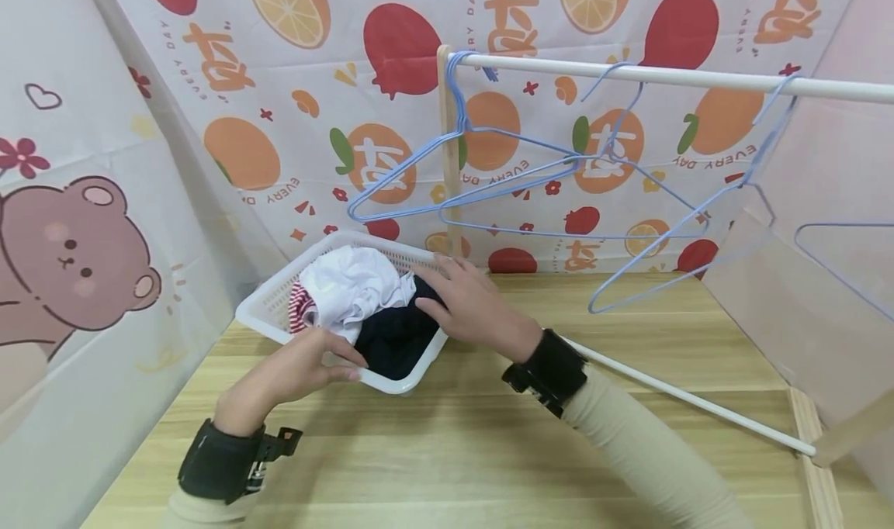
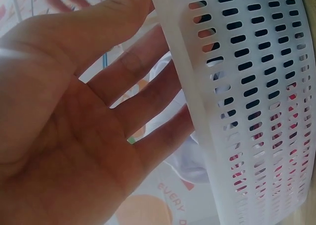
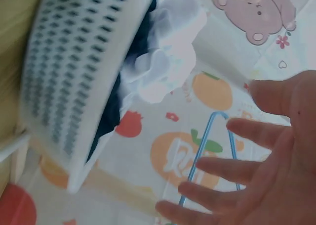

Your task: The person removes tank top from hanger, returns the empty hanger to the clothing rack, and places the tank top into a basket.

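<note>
A white plastic laundry basket (image 1: pixel 272 305) with slotted walls sits at the back left of the wooden table. In it lie a white garment (image 1: pixel 352 281), a dark garment (image 1: pixel 394 335) and a bit of red-and-white striped cloth (image 1: pixel 299 309). My left hand (image 1: pixel 300 370) holds the basket's near rim, fingers inside and thumb outside. The left wrist view shows the fingers of this hand (image 2: pixel 84 101) passing behind the slotted wall. Over the basket's right side hovers my right hand (image 1: pixel 475 304), its fingers spread and holding nothing; the right wrist view shows this hand (image 3: pixel 256 170) apart from the rim.
A clothes rack with a white rail (image 1: pixel 684 75) stands at the right, several blue wire hangers (image 1: pixel 405 168) hanging from it. Its lower white bar (image 1: pixel 684 393) runs close to the table behind my right forearm. A fruit-printed curtain (image 1: pixel 314 126) backs the table (image 1: pixel 489 451).
</note>
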### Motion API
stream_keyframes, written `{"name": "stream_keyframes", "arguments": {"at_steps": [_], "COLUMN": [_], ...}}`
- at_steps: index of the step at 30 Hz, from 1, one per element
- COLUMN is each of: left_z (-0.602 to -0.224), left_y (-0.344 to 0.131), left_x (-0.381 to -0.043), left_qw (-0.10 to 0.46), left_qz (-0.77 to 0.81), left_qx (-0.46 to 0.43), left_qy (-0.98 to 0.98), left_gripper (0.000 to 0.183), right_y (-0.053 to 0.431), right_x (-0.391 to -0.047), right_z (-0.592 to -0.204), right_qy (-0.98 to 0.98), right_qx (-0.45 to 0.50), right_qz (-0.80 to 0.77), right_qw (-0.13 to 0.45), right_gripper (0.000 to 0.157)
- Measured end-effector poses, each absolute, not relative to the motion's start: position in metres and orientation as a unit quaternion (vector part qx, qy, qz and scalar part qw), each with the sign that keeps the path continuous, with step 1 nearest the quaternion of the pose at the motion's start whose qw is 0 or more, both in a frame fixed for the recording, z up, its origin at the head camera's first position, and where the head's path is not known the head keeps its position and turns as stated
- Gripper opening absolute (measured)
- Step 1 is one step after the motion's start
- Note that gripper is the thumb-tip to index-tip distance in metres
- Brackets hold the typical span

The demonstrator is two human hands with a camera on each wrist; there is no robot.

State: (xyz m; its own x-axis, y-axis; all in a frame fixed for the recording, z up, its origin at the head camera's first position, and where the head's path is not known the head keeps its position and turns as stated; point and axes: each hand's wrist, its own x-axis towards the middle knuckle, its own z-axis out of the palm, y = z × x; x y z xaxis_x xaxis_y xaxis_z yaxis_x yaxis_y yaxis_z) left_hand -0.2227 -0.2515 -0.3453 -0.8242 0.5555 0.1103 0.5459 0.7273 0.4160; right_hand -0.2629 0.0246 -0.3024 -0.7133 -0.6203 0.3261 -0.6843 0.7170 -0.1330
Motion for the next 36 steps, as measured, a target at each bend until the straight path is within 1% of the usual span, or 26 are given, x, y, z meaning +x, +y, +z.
{"name": "stream_keyframes", "arguments": {"at_steps": [4, 6, 8, 12, 15, 17, 20, 24, 27, 31, 36], "left_z": [-0.344, -0.343, -0.342, -0.340, -0.340, -0.340, -0.339, -0.337, -0.333, -0.329, -0.323], "left_y": [-0.250, -0.249, -0.249, -0.250, -0.251, -0.251, -0.249, -0.241, -0.231, -0.213, -0.189], "left_x": [-0.222, -0.222, -0.222, -0.222, -0.221, -0.220, -0.217, -0.213, -0.210, -0.208, -0.207], "left_qw": [-0.002, 0.000, 0.006, 0.020, 0.018, 0.013, -0.014, -0.076, -0.115, -0.145, -0.178], "left_qz": [0.218, 0.219, 0.219, 0.223, 0.222, 0.222, 0.220, 0.214, 0.205, 0.185, 0.168], "left_qx": [0.295, 0.295, 0.292, 0.276, 0.269, 0.267, 0.275, 0.270, 0.245, 0.220, 0.220], "left_qy": [0.930, 0.930, 0.931, 0.935, 0.937, 0.938, 0.936, 0.936, 0.940, 0.947, 0.944], "left_gripper": [0.009, 0.010, 0.012, 0.021, 0.025, 0.027, 0.027, 0.026, 0.028, 0.034, 0.032], "right_y": [0.041, 0.049, 0.057, 0.070, 0.078, 0.083, 0.091, 0.101, 0.107, 0.112, 0.117], "right_x": [-0.257, -0.254, -0.252, -0.249, -0.247, -0.246, -0.243, -0.238, -0.235, -0.229, -0.222], "right_z": [-0.309, -0.313, -0.316, -0.323, -0.328, -0.331, -0.334, -0.335, -0.336, -0.338, -0.339], "right_qy": [-0.919, -0.918, -0.921, -0.939, -0.949, -0.951, -0.954, -0.958, -0.960, -0.963, -0.963], "right_qx": [0.334, 0.328, 0.317, 0.275, 0.248, 0.240, 0.229, 0.215, 0.207, 0.194, 0.183], "right_qz": [0.126, 0.129, 0.134, 0.144, 0.151, 0.152, 0.148, 0.130, 0.121, 0.119, 0.120], "right_qw": [0.165, 0.180, 0.181, 0.146, 0.124, 0.122, 0.126, 0.139, 0.144, 0.142, 0.157], "right_gripper": [0.050, 0.050, 0.050, 0.053, 0.054, 0.054, 0.054, 0.054, 0.055, 0.055, 0.055]}}
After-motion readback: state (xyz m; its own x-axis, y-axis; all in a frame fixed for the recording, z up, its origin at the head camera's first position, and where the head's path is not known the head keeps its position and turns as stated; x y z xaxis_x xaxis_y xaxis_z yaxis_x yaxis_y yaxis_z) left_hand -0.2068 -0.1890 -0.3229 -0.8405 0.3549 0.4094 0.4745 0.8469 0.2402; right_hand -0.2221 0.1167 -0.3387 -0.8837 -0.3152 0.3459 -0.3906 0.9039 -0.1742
